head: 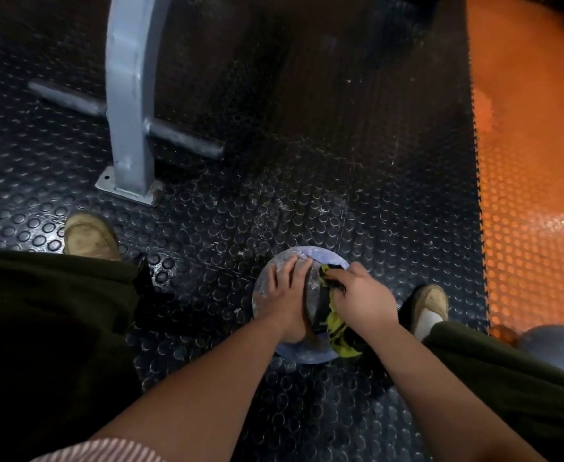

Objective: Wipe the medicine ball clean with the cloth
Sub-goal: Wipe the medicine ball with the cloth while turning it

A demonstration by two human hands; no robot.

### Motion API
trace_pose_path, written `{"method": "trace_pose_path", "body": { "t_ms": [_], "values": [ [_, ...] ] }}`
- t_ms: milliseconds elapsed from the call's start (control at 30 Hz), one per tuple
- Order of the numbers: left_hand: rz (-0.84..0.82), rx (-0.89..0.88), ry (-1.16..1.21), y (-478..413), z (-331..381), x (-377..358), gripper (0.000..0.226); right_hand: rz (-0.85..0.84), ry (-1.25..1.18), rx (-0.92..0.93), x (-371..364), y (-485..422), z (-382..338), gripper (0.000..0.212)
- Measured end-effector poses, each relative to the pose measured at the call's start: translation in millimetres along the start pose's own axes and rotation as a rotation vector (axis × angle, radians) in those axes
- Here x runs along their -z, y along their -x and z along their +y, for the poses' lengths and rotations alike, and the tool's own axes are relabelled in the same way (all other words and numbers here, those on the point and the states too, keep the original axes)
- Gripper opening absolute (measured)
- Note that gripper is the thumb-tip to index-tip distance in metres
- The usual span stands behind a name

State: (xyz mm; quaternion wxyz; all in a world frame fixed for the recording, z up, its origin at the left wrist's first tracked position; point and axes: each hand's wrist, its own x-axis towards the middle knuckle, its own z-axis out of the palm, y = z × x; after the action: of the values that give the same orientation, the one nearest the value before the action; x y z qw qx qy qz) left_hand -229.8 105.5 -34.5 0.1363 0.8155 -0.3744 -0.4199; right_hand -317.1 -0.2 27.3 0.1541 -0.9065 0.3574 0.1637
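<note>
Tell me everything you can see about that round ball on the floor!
The medicine ball is round and pale lilac-blue, smeared with whitish dust, with a darker band across its top. Its skin looks smooth. It sits on the black studded floor mat. The left hand rests flat on it with straight fingers. The right hand grips a bunched yellow-and-black cloth and presses it against the ball's right side.

A grey painted metal post (129, 111) stands on the black studded rubber floor (340, 145), crossed by a grey round bar (184, 140). At right lies an orange studded mat (524, 195), and beside it a dark grey ball (554, 345).
</note>
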Motion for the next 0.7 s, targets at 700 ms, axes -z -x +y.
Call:
{"method": "trace_pose_path", "body": {
  "t_ms": [700],
  "values": [
    [-0.065, -0.013, 0.036, 5.0, -7.4, 5.0, 0.127, 0.019, 0.074, -0.062, -0.2, -12.8, -25.6, 0.034]
  ]
}}
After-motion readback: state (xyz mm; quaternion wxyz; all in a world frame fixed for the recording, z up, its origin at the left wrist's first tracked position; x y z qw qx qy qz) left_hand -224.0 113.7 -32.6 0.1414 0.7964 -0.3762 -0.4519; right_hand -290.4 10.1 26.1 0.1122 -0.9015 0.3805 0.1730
